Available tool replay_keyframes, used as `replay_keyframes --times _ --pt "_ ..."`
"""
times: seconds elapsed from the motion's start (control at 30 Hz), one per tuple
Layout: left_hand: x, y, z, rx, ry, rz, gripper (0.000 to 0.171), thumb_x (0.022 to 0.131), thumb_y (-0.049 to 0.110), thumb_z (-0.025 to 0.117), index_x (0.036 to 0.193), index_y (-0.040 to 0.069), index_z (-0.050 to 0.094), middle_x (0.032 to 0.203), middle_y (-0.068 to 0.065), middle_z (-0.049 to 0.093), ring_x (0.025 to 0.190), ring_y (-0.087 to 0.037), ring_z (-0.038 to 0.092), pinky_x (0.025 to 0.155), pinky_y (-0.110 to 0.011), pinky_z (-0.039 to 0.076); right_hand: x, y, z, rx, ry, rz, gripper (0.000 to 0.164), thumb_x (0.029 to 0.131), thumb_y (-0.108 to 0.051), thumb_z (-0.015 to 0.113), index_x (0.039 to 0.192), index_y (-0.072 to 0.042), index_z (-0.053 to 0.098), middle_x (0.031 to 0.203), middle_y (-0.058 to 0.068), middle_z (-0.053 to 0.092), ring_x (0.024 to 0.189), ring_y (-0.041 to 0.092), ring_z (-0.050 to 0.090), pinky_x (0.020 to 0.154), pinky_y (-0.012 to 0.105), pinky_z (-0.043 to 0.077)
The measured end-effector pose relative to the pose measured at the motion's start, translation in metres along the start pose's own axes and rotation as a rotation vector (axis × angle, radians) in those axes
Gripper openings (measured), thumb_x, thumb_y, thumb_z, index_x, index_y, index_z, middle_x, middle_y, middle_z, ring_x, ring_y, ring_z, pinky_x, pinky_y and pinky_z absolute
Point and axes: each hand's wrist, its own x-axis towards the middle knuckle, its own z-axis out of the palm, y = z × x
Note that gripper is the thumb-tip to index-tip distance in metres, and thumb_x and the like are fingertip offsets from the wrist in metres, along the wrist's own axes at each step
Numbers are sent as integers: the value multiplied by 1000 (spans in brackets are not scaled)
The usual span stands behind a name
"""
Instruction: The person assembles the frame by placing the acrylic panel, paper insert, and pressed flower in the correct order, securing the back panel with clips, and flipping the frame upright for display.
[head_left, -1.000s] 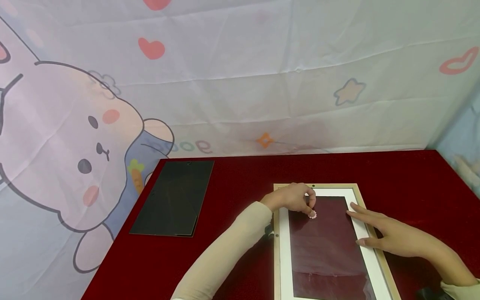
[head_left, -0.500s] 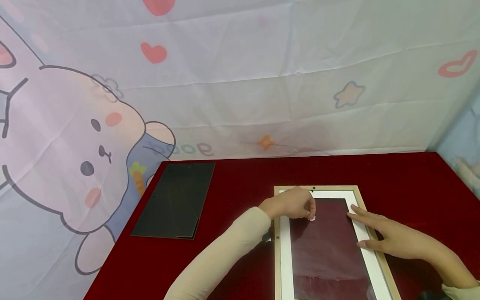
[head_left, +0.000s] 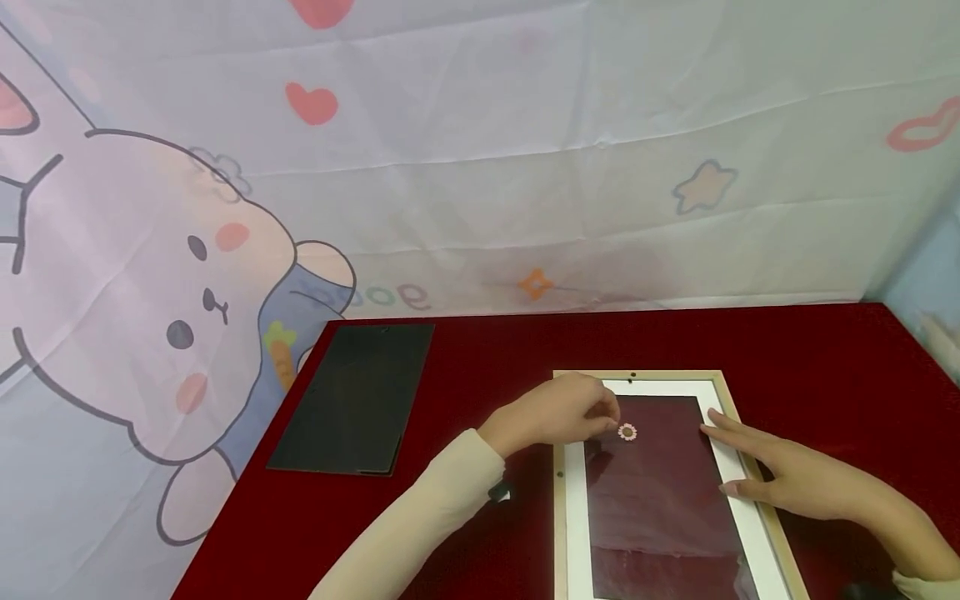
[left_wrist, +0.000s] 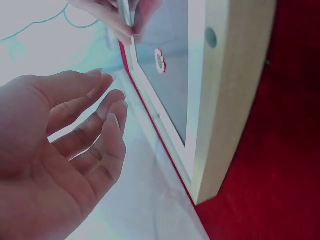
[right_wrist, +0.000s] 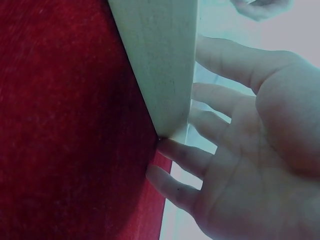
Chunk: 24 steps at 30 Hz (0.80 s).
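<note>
The fingers of the left hand are released: they are loosely curved, grasp nothing, and stand just beside the flower with a gap visible in the left wrist view. The flower, white-pink petals around a brown centre, lies on the glossy dark panel, toward its upper left part. The right hand is likewise not grasping; its fingers are extended and spread across the right side of the wooden frame, tips at the inner edge of the white border. The border surrounds the panel on the visible sides; the frame surrounds the border, and its near end is outside the head view. Small dark fasteners are located on the frame's top and left sides. The frame lies flat on the red bench. A black board lies well apart, at the bench's far left. Behind the bench hangs a pale printed curtain.
</note>
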Motion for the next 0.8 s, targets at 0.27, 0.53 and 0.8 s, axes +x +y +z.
replay_keyframes --times 0.27,0.53,0.8 --pt "-50 -8 -5 -93 50 26 19 106 21 64 118 15 77 112 6 75 96 -1 65 85 -11 51 -1 -9 5 2 -33 48 89 96 -46 73 165 -8 32 169 30 28 147 57 40 109 48 54" --pt "-103 -21 -7 -119 93 -12 19 105 22 66 121 16 75 112 6 71 90 0 63 84 -12 53 -5 -13 15 116 -6 140 99 100 -43 68 167 2 10 173 34 3 157 60 3 129 35 2" --pt "-143 -41 -2 -129 89 -93 24 105 21 66 127 14 73 125 2 72 112 -12 69 100 -24 58 -7 -8 32 -34 64 72 87 109 -40 54 166 5 7 174 30 -1 157 60 4 100 3 -22"
